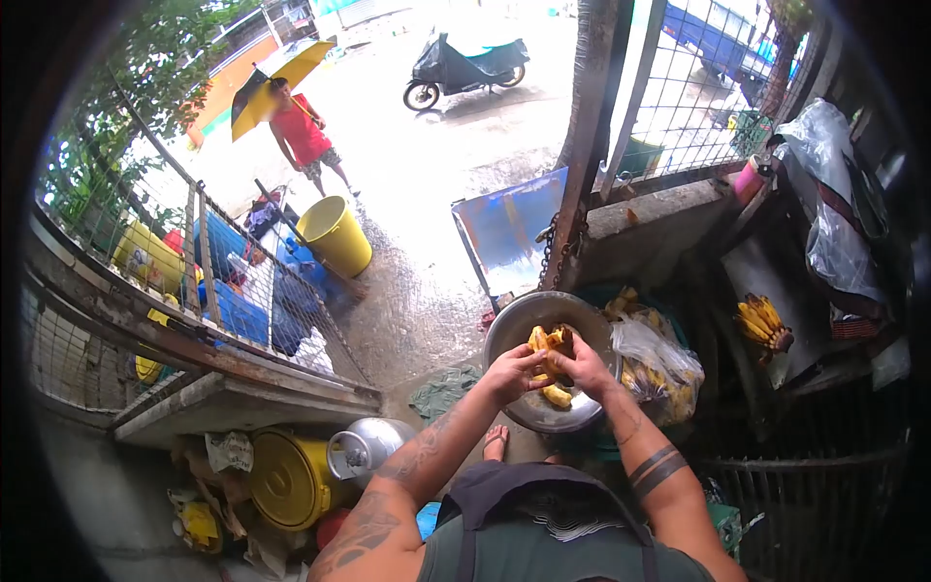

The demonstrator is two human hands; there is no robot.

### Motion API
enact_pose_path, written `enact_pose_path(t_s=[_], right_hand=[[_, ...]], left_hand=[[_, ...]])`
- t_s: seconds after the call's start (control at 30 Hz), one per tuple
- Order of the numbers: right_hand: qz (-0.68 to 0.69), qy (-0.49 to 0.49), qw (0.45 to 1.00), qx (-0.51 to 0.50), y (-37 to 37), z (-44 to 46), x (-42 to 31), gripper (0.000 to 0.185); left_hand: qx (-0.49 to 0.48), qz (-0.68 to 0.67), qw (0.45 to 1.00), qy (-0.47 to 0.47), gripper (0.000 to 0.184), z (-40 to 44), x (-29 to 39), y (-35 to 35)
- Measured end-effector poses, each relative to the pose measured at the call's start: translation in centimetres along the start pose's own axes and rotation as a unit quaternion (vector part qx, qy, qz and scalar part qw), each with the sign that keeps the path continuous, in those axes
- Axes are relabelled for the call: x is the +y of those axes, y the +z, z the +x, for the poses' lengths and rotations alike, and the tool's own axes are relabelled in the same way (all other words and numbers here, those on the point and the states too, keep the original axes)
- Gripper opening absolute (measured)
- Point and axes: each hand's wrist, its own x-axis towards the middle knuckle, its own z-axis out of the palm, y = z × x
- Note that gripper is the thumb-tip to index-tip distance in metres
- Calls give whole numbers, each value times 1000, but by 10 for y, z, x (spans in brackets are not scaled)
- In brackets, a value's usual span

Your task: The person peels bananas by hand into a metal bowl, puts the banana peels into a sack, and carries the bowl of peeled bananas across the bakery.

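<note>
Over a wide metal basin [499, 335], my left hand [514, 374] and my right hand [582, 367] come together around a yellow banana [539, 339]. The fingers of both hands are closed on it. Darker peel shows beside my right fingers, and the fingers cover part of the fruit. Below my hands, a pale yellow banana [557, 396] lies in the basin. Against the basin's right side rests a clear plastic bag [655, 349] with yellow and brown bananas or peels inside.
A banana bunch [763, 325] sits on the right. To the left are a gas cylinder [369, 446], a lidded yellow drum [291, 479] and a mesh fence [242, 281]. Ahead stand a yellow bin [336, 237], a person with an umbrella [303, 136] and a covered motorcycle [465, 68].
</note>
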Motion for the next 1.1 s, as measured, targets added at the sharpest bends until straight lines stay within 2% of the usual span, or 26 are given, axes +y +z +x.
enact_pose_path(t_s=[0.07, 0.1, 0.2, 0.27, 0.3, 0.33, 0.37, 0.43, 0.53, 0.67, 0.7, 0.73, 0.77, 0.8, 0.87, 0.93, 0.97, 1.07, 1.1], right_hand=[[-127, -17, 989, -68, -10, -9, -13, 58], [-145, 6, 988, -61, -12, -8, -10, 64], [-183, 7, 983, -25, -10, -13, -30, 63], [-214, -12, 977, -12, -8, -12, -30, 60], [-271, 16, 962, -6, -11, -10, -21, 57], [-316, -21, 949, -1, -4, -13, -34, 51], [-286, -70, 956, -15, -3, -11, -26, 50], [-335, -126, 933, 23, 5, -10, -15, 38], [-355, -212, 910, 17, -1, 3, 14, 39], [-348, -218, 912, -13, -7, 6, 15, 32], [-360, -183, 915, -14, -7, 2, 4, 31], [-339, -115, 933, -24, -7, -7, -19, 32], [-320, -54, 945, -35, -10, -13, -32, 37], [-285, -88, 954, -34, -17, -8, -17, 41], [-179, -71, 981, 3, -18, -8, -12, 42], [-123, -28, 992, 3, -19, -8, -7, 43], [-192, -29, 981, 11, -19, -9, -9, 45], [-361, -116, 925, 15, -9, -20, -28, 39], [-368, -113, 923, 27, -5, -22, -28, 37]], left_hand=[[2, 2, 1000, -10, 27, 1, -3, -3], [2, 3, 1000, -15, 26, 2, -3, -3], [-3, -27, 999, -24, 27, 3, -3, -1], [19, 8, 1000, -11, 28, 0, -1, 1], [31, 36, 999, -2, 31, 1, -3, -2], [57, 54, 997, -3, 34, -1, -3, -4], [36, 54, 998, -7, 35, -1, -2, -7], [42, 57, 997, 5, 33, 3, -7, -19], [14, 57, 998, 7, 34, 4, -3, -16], [-14, 62, 998, 9, 32, 5, -2, -13], [-10, 19, 1000, -15, 32, 2, 1, -13], [-9, -24, 999, -36, 32, 1, 4, -12], [6, -7, 1000, -20, 32, -4, 6, -6], [19, 13, 1000, -5, 31, -7, 6, 0], [18, 66, 997, 34, 32, -4, 5, 6], [-5, 36, 999, 34, 31, 2, 2, 0], [-10, 47, 998, 31, 30, 2, 0, -1], [24, 81, 995, 50, 33, -3, -5, 7], [25, 90, 994, 57, 35, 1, -8, 1]])
